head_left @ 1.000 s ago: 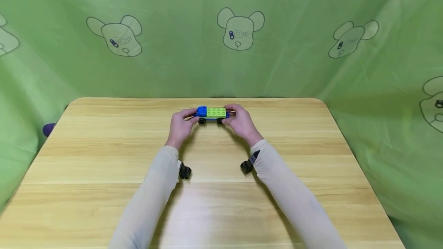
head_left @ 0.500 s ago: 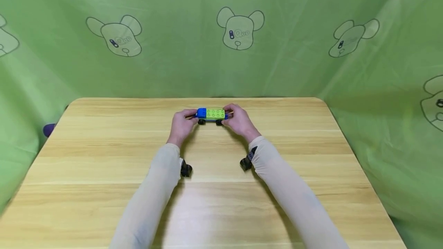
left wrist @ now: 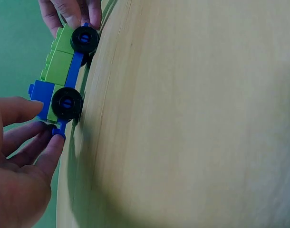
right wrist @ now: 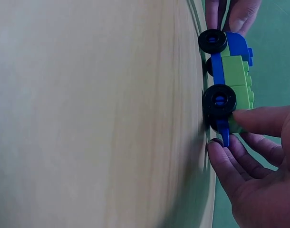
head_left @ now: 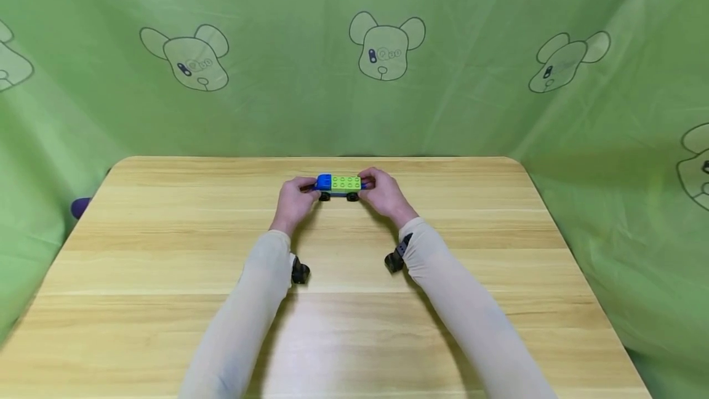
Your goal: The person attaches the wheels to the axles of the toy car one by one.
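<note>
A toy truck (head_left: 346, 183) built of bricks, with a blue cab, a lime-green studded body and black wheels (left wrist: 67, 103), is upright near the far edge of the table. At its left end, my left hand (head_left: 293, 203) holds the cab, the thumb against the blue brick (left wrist: 44, 98) and fingers at the blue front tip. My right hand (head_left: 384, 194) grips the opposite end. In the right wrist view its thumb lies on the green brick above a wheel (right wrist: 219, 100), and its fingers meet the blue tail piece (right wrist: 223, 132). The wheels appear at the tabletop.
The wooden table (head_left: 343, 325) runs toward me, with its far edge just behind the truck. Green curtains (head_left: 288, 103) with bear-head prints hang behind and at the sides. Something purple (head_left: 80, 207) shows past the left edge. Both wrists carry small black cameras (head_left: 300, 271).
The truck has shifted very slightly toward me, and both hands have moved along with it. Their hold at the two ends looks the same.
</note>
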Tool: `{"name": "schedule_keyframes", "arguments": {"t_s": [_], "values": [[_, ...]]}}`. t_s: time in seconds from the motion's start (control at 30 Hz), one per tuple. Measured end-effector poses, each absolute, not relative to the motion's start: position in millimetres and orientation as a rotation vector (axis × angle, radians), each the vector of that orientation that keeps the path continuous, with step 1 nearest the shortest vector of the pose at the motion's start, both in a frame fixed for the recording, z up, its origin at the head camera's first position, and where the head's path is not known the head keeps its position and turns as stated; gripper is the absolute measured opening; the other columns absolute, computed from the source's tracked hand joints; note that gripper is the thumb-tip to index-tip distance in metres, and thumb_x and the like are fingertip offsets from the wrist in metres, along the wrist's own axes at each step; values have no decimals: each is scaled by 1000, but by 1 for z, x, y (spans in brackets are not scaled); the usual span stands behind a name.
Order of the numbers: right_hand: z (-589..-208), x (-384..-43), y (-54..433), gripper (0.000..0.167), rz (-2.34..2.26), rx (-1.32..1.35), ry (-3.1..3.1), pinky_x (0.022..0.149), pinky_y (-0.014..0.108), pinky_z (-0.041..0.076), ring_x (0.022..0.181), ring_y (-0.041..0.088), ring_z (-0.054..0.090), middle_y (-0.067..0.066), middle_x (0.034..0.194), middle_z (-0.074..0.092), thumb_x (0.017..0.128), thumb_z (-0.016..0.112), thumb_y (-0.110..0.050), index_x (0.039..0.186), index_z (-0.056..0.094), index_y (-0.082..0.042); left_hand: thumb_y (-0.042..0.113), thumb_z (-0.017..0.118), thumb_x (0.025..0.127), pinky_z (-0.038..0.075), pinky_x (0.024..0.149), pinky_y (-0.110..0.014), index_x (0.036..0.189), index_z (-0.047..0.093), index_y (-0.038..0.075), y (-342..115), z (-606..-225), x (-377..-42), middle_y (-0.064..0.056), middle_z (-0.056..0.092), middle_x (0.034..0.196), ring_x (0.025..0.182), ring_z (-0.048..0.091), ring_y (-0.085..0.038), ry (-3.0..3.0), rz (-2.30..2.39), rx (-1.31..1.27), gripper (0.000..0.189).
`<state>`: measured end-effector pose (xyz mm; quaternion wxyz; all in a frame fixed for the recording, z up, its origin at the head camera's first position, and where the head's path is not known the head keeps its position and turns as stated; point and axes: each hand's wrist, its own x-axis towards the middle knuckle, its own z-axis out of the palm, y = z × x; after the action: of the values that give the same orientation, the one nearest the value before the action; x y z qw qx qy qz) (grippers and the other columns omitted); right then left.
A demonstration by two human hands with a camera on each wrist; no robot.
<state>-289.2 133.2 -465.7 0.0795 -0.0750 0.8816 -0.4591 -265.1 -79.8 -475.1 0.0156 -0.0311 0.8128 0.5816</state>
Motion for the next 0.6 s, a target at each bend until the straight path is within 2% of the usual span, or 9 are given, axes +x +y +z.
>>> {"name": "schedule_keyframes", "arguments": {"t_s": [0.27,0.4,0.6], "values": [[-465,-288,139,43,-1428,-213,2619,96,34,48,107,28,57,16,116,59,87,67,1,128,54,4,4,65,91,47,99,-36,129,59,-8,-83,-474,-265,-21,61,123,112,57,-31,2526,1745,-87,40],[-464,-286,142,42,-1428,-203,2614,97,36,47,109,28,56,15,119,59,89,68,-5,128,55,3,12,62,95,43,104,-38,135,55,-4,-86,-472,-264,-18,59,127,117,54,-29,2529,1670,-43,43],[-459,-279,146,45,-1359,-184,2665,106,41,40,121,30,51,15,131,55,93,67,-14,134,52,0,20,59,98,37,109,-42,142,49,2,-94,-466,-260,-15,53,139,127,48,-30,2550,1567,20,49]]}}
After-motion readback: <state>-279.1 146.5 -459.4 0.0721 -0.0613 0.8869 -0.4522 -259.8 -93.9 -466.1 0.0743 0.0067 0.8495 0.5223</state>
